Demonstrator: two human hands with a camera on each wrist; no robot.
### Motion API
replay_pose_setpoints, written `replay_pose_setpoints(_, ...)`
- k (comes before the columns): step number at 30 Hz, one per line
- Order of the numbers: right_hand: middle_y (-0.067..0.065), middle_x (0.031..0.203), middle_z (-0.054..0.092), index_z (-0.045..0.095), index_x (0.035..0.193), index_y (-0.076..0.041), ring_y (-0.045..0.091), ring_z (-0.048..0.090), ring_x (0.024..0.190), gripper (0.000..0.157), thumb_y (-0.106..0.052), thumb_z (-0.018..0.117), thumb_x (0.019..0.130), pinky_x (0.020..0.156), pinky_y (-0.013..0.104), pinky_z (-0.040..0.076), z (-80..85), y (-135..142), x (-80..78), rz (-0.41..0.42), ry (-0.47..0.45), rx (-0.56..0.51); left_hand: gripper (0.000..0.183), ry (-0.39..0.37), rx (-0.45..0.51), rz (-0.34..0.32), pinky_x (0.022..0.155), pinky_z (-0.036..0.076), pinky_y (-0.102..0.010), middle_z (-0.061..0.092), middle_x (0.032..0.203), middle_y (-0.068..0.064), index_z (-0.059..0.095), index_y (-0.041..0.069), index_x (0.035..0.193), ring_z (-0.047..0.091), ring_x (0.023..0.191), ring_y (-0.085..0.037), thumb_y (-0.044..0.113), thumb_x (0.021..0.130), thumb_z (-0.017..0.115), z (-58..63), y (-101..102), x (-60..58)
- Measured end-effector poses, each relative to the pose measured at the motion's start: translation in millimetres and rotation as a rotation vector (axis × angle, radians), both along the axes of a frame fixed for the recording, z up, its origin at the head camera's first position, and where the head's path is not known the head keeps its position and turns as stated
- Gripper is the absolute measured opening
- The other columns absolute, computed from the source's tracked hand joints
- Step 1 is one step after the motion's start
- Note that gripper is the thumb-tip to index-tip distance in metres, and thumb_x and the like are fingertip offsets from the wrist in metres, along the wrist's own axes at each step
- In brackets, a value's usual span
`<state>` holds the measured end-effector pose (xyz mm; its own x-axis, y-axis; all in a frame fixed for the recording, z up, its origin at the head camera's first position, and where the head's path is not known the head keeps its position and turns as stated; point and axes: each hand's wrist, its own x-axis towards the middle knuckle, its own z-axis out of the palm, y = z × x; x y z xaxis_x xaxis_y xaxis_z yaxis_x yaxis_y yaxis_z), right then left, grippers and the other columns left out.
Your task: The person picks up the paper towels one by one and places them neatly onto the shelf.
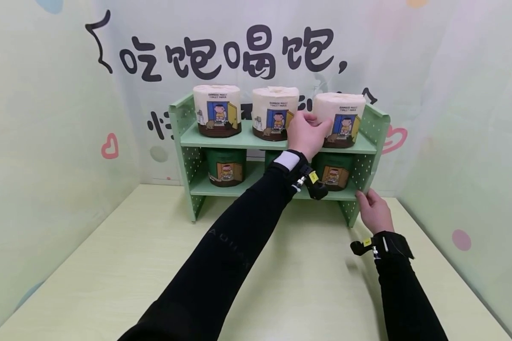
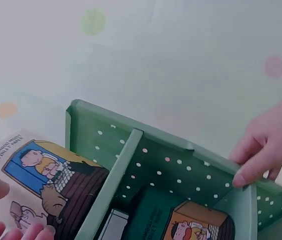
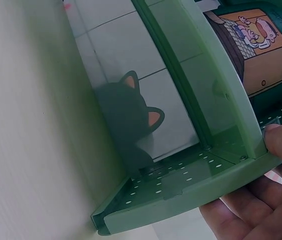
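Note:
A green two-tier shelf (image 1: 256,190) stands on the table against the back wall. My left hand (image 1: 306,135) is at the left side of the right-hand toilet paper roll (image 1: 339,121) on the top tier, its thumb overlapping the roll's front. In the left wrist view, thumb and fingertips are spread apart beside the roll (image 2: 46,175). Close to that hand's other side is the middle roll (image 1: 273,113). My right hand (image 1: 376,213) grips the shelf's right side panel near the lower tier, thumb (image 3: 280,140) inside and fingers outside.
A third white roll (image 1: 217,111) sits at the left of the top tier. Green rolls (image 1: 226,168) stand on the lower tier, one partly hidden behind my left wrist. Pale table surface (image 1: 111,265) lies in front, with patterned walls (image 1: 461,118) around it.

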<state>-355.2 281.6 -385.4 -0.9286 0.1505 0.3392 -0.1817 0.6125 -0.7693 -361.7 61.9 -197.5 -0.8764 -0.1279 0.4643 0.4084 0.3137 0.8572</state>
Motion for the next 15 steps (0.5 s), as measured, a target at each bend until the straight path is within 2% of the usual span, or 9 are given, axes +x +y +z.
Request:
replay_pose_setpoints(3, 0.021, 0.131, 0.056, 0.051, 0.14, -0.004, 0.039, 0.049, 0.119, 0.051, -0.042, 0.041, 0.108, 0.098, 0.061, 0.037, 1.1, -1, -0.5, 0.003, 0.005, 0.004, 0.026, -0.002, 0.01, -0.01, 0.072, 0.046, -0.021, 0.059, 0.095, 0.002, 0.06, 0.007, 0.112, 0.054, 0.085, -0.008, 0.024, 0.095, 0.066, -0.4, -2, -2.0)
replay_pose_setpoints(10, 0.022, 0.131, 0.055, 0.051, 0.141, -0.003, 0.039, 0.049, 0.118, 0.051, -0.041, 0.04, 0.108, 0.097, 0.061, 0.037, 1.1, 1, -1.9, 0.014, 0.006, 0.011, 0.019, 0.005, 0.041, -0.059, 0.073, 0.047, -0.022, 0.061, 0.094, 0.003, 0.066, 0.008, 0.112, 0.055, 0.085, -0.008, 0.021, 0.099, 0.061, -4.6, -4, -4.2)
replay_pose_setpoints(15, 0.022, 0.131, 0.055, 0.05, 0.141, -0.003, 0.04, 0.049, 0.118, 0.052, -0.042, 0.04, 0.108, 0.098, 0.062, 0.037, -3.3, -3, -2.7, 0.016, -0.002, 0.0, 0.016, -0.009, 0.079, -0.131, 0.072, 0.05, -0.021, 0.06, 0.096, 0.005, 0.066, 0.012, 0.112, 0.058, 0.084, -0.006, 0.02, 0.099, 0.06, -11.5, -13, -3.9)
